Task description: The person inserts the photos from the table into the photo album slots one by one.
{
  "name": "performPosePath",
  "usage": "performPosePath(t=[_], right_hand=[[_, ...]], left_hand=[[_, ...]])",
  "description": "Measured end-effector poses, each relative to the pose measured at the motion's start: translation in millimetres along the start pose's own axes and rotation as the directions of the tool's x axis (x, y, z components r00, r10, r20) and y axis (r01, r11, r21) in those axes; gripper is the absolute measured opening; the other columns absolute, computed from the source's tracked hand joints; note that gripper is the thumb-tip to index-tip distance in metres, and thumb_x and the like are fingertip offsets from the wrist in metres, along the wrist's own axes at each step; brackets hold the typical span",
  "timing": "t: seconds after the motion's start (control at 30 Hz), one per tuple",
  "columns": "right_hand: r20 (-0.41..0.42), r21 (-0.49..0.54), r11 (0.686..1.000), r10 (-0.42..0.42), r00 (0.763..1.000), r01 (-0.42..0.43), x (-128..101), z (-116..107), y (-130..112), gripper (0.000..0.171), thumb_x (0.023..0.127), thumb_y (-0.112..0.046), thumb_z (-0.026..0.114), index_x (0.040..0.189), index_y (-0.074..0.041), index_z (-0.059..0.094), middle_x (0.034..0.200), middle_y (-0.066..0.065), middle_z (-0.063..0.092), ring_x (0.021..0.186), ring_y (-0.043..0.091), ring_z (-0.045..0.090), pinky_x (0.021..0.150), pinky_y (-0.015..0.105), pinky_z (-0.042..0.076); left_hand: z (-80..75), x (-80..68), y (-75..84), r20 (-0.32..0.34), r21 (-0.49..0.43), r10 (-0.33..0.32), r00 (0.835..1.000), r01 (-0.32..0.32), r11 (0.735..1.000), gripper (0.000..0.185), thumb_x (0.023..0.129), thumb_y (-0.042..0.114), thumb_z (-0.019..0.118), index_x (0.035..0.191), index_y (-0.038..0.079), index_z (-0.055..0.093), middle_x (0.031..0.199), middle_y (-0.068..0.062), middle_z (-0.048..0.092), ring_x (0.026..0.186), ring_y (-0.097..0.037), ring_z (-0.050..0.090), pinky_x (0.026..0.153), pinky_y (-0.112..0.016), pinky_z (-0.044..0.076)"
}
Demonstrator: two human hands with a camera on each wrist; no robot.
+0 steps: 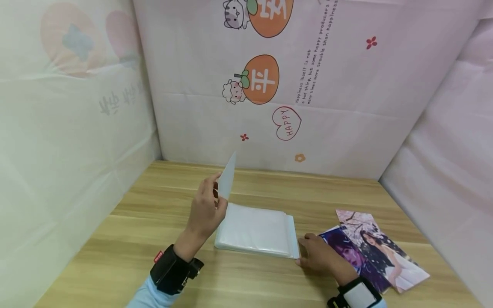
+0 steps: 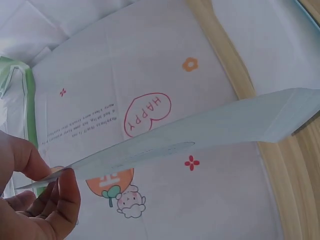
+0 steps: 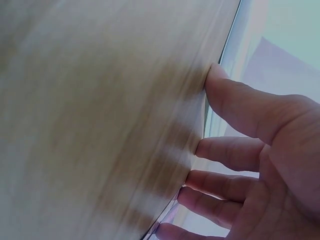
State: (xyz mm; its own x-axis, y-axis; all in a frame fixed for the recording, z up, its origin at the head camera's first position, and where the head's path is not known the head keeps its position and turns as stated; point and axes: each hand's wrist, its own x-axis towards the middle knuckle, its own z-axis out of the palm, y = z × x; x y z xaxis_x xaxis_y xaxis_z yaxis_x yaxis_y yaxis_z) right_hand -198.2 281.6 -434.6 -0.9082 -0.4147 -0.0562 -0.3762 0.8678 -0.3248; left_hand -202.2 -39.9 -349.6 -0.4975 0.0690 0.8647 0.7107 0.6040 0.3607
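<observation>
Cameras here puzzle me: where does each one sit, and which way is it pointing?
Head: worn on the head, looking forward and down at the wooden table; both hands and wrist straps show.
Left wrist: on the left wrist, looking past the left hand pinching a clear sleeve, toward the printed wall.
Right wrist: on the right wrist, looking along the table at the right hand, fingers resting by the sleeve stack.
Shared: head and left wrist views both show the lifted sleeve and the HAPPY heart.
</observation>
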Motion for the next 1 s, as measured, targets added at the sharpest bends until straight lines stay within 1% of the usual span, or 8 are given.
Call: performPosePath(t=[0.13, 0.27, 0.47, 0.6, 0.7, 0.77, 0.9, 1.0], right_hand=[[-0.001, -0.003, 1.0, -0.012, 1.0, 0.012, 0.8, 1.3, 1.3, 0.064, 0.072, -0.027, 0.078, 0.117, 0.014, 0.055, 0.118, 0.035, 0.047, 0.109, 0.05, 0.044, 0.093, 0.057, 0.034], [-0.004, 0.006, 1.0, -0.01, 1.0, 0.01, 0.6, 2.7, 0.2, 0.064, 0.073, -0.026, 0.077, 0.117, 0.014, 0.055, 0.118, 0.035, 0.047, 0.109, 0.05, 0.044, 0.093, 0.057, 0.033], [-0.009, 0.006, 1.0, -0.005, 1.0, 0.005, 1.3, 2.0, -3.5, 0.063, 0.072, -0.025, 0.078, 0.116, 0.014, 0.055, 0.118, 0.034, 0.047, 0.109, 0.049, 0.044, 0.093, 0.056, 0.033], [-0.008, 0.001, 1.0, -0.006, 1.0, 0.006, 1.1, 1.6, -3.9, 0.064, 0.072, -0.025, 0.078, 0.116, 0.014, 0.055, 0.118, 0.035, 0.047, 0.108, 0.05, 0.044, 0.093, 0.056, 0.033], [-0.009, -0.011, 1.0, -0.004, 1.0, 0.003, 1.4, 2.5, -1.2, 0.064, 0.071, -0.026, 0.078, 0.116, 0.014, 0.055, 0.117, 0.034, 0.048, 0.108, 0.049, 0.045, 0.093, 0.056, 0.034], [-0.013, -0.023, 1.0, -0.002, 1.0, 0.002, 1.8, 3.4, 1.0, 0.064, 0.071, -0.027, 0.078, 0.116, 0.014, 0.056, 0.117, 0.033, 0.048, 0.107, 0.049, 0.045, 0.093, 0.056, 0.034], [-0.021, -0.034, 0.999, -0.017, 1.0, 0.016, 2.5, 4.2, 4.2, 0.064, 0.071, -0.026, 0.078, 0.115, 0.014, 0.056, 0.116, 0.033, 0.048, 0.106, 0.048, 0.046, 0.092, 0.056, 0.035], [-0.02, -0.031, 0.999, -0.025, 0.999, 0.024, 2.5, 2.9, 4.1, 0.063, 0.072, -0.026, 0.078, 0.115, 0.014, 0.056, 0.116, 0.034, 0.048, 0.106, 0.049, 0.046, 0.092, 0.056, 0.035]], left_hand=[[-5.2, 0.5, -3.3, -0.034, 0.056, -0.031, 0.999, 0.033, 0.998, 0.065, 0.066, -0.017, 0.052, 0.129, -0.007, 0.039, 0.097, -0.024, 0.051, 0.062, -0.023, 0.05, 0.042, -0.025, 0.041], [-20.6, 3.1, -9.1, -0.042, 0.134, -0.149, 0.988, 0.154, 0.979, 0.063, 0.064, -0.016, 0.054, 0.126, -0.009, 0.044, 0.104, -0.028, 0.052, 0.064, -0.027, 0.047, 0.044, -0.031, 0.04], [-53.3, 8.1, -25.1, -0.049, 0.194, -0.371, 0.927, 0.373, 0.907, 0.049, 0.063, -0.01, 0.063, 0.111, -0.01, 0.052, 0.1, -0.028, 0.053, 0.069, -0.034, 0.053, 0.054, -0.044, 0.046], [-70.2, 7.6, -32.9, -0.003, 0.235, -0.486, 0.874, 0.473, 0.849, 0.047, 0.066, -0.005, 0.069, 0.108, -0.01, 0.049, 0.101, -0.028, 0.053, 0.08, -0.043, 0.054, 0.064, -0.05, 0.046], [-79.3, 7.3, -35.7, 0.056, 0.262, -0.576, 0.816, 0.544, 0.797, 0.051, 0.069, -0.002, 0.07, 0.112, -0.011, 0.045, 0.106, -0.03, 0.05, 0.09, -0.047, 0.053, 0.072, -0.053, 0.045], [-84.7, 8.5, -38.2, 0.1, 0.293, -0.634, 0.767, 0.586, 0.756, 0.054, 0.072, 0.0, 0.071, 0.116, -0.011, 0.042, 0.107, -0.031, 0.05, 0.09, -0.048, 0.052, 0.072, -0.052, 0.044], [-95.5, 10.7, -45.6, 0.181, 0.392, -0.705, 0.686, 0.607, 0.692, 0.062, 0.074, 0.005, 0.07, 0.124, -0.012, 0.038, 0.11, -0.035, 0.05, 0.088, -0.046, 0.053, 0.07, -0.051, 0.045], [-102.7, 8.9, -51.1, 0.217, 0.466, -0.734, 0.643, 0.592, 0.657, 0.068, 0.073, 0.008, 0.07, 0.129, -0.013, 0.038, 0.116, -0.035, 0.049, 0.089, -0.046, 0.054, 0.067, -0.049, 0.046]])
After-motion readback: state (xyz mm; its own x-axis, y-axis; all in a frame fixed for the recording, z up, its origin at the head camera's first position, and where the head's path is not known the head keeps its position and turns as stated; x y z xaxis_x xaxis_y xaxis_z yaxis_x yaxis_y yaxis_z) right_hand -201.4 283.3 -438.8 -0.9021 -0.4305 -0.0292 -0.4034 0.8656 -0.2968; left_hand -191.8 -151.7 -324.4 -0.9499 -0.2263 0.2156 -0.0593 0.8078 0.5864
